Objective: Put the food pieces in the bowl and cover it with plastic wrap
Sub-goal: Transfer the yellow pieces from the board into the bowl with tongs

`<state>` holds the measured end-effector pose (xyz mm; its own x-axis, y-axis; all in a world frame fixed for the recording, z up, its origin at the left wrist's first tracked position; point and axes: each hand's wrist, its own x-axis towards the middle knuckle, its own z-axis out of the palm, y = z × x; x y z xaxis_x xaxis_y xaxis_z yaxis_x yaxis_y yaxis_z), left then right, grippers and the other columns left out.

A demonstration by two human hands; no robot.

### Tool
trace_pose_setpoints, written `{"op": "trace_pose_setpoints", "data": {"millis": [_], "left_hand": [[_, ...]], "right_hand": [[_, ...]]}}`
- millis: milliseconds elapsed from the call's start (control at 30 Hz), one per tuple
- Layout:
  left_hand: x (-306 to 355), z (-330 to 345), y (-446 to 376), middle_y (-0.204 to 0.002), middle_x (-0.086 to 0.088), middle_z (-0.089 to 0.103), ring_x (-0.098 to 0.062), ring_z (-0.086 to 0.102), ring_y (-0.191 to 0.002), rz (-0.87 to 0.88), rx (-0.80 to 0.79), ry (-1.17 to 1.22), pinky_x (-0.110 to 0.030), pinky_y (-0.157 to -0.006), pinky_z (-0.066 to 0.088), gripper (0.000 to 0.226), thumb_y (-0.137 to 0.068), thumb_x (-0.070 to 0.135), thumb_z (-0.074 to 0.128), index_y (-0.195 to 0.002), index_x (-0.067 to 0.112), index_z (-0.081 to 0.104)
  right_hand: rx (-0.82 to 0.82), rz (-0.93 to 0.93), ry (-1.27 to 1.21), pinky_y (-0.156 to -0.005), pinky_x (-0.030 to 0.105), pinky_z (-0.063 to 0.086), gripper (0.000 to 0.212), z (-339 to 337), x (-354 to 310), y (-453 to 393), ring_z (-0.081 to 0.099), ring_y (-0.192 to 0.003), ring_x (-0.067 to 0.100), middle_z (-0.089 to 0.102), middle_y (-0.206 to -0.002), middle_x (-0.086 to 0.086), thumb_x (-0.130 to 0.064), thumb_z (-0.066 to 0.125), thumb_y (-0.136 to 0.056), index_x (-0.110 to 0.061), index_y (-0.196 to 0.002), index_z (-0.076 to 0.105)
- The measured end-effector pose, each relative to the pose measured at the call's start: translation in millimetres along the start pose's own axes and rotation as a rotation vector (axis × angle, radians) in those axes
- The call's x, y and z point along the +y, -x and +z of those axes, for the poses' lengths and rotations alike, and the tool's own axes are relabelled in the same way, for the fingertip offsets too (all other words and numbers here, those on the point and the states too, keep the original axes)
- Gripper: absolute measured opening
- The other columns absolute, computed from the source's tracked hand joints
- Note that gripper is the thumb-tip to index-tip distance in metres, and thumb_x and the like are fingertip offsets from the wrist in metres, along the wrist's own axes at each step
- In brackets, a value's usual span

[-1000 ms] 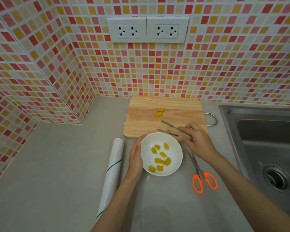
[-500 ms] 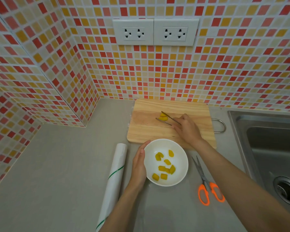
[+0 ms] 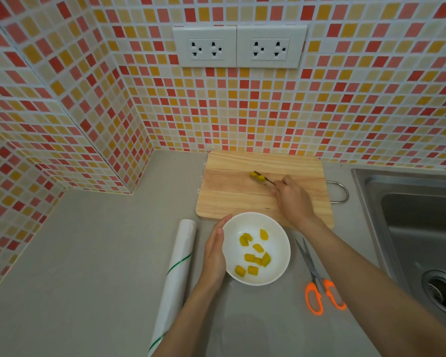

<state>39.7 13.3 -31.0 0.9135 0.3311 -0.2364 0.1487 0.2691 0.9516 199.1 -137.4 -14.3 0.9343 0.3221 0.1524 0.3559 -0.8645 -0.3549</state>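
Progress: most food pieces (image 3: 254, 256) lay in the bowl (image 3: 281, 235) by the cutting board's (image 3: 229, 199) near edge | my right hand (image 3: 292, 199) clenched tongs (image 3: 264, 179) onto the board's last pieces (image 3: 257, 176) | my left hand (image 3: 215, 256) rested flat-fingered against the bowl | plastic wrap (image 3: 176, 276) untouched on the counter.

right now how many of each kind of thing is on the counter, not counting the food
cutting board: 1
white bowl: 1
plastic wrap roll: 1
orange-handled scissors: 1
tongs, in the right hand: 1
Total: 5
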Motion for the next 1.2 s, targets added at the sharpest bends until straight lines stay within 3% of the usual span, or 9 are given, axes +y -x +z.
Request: {"op": "trace_pose_setpoints", "data": {"millis": [267,467,600,767,967,1200], "left_hand": [[-2,-1,-2,-0.106,0.021,0.071,0.002,0.064,-0.1,-0.01,0.024,-0.002,-0.009,-0.073,0.049,0.033,-0.099,0.025,0.034,-0.111,0.031,0.064],[-2,-1,-4,-0.106,0.018,0.071,-0.002,0.065,-0.1,-0.024,0.03,0.002,-0.011,-0.073,0.051,0.032,-0.099,0.022,0.037,-0.109,0.03,0.066],[-3,0,-4,-0.106,0.018,0.071,0.0,0.064,-0.101,-0.017,0.034,0.008,-0.01,-0.075,0.05,0.033,-0.1,0.019,0.034,-0.113,0.026,0.063],[-5,-1,-4,-0.112,0.012,0.066,0.008,0.063,-0.097,0.001,0.032,-0.001,-0.006,-0.075,0.047,0.037,-0.101,0.02,0.028,-0.119,0.017,0.06],[-5,0,-4,-0.111,0.013,0.063,0.012,0.062,-0.092,0.009,0.017,-0.013,-0.003,-0.071,0.046,0.038,-0.101,0.019,0.025,-0.121,0.016,0.057],[-1,0,-1,-0.111,0.013,0.063,0.012,0.062,-0.092,0.021,0.011,-0.021,-0.004,-0.071,0.046,0.037,-0.101,0.02,0.026,-0.122,0.015,0.056]], "right_hand": [[0.077,-0.118,-0.204,-0.062,0.041,0.05,0.027,-42,-16,51,0.059,-0.077,0.034,0.059,-0.092,0.016,-0.01,0.054,-0.089,-0.003,-0.114,0.062],[-0.149,-0.253,-0.242,-0.073,0.043,0.052,0.033,-62,-22,107,0.061,-0.086,0.025,0.058,-0.099,0.008,-0.019,0.055,-0.09,-0.01,-0.121,0.059],[-0.236,-0.286,-0.27,-0.076,0.036,0.05,0.041,-68,-19,110,0.058,-0.083,0.018,0.053,-0.1,-0.001,-0.023,0.056,-0.09,-0.014,-0.129,0.052],[-0.095,-0.224,-0.294,-0.067,0.024,0.038,0.037,-62,-5,86,0.043,-0.068,0.0,0.048,-0.089,-0.004,-0.02,0.059,-0.088,-0.013,-0.125,0.056],[0.019,0.133,-0.154,-0.072,0.039,0.048,0.03,-31,15,54,0.054,-0.093,0.032,0.055,-0.095,0.016,-0.021,0.053,-0.091,-0.006,-0.116,0.061],[0.058,0.192,0.026,-0.075,0.043,0.045,0.03,-12,19,51,0.05,-0.096,0.037,0.057,-0.099,0.021,-0.02,0.055,-0.089,0.0,-0.11,0.061]]}}
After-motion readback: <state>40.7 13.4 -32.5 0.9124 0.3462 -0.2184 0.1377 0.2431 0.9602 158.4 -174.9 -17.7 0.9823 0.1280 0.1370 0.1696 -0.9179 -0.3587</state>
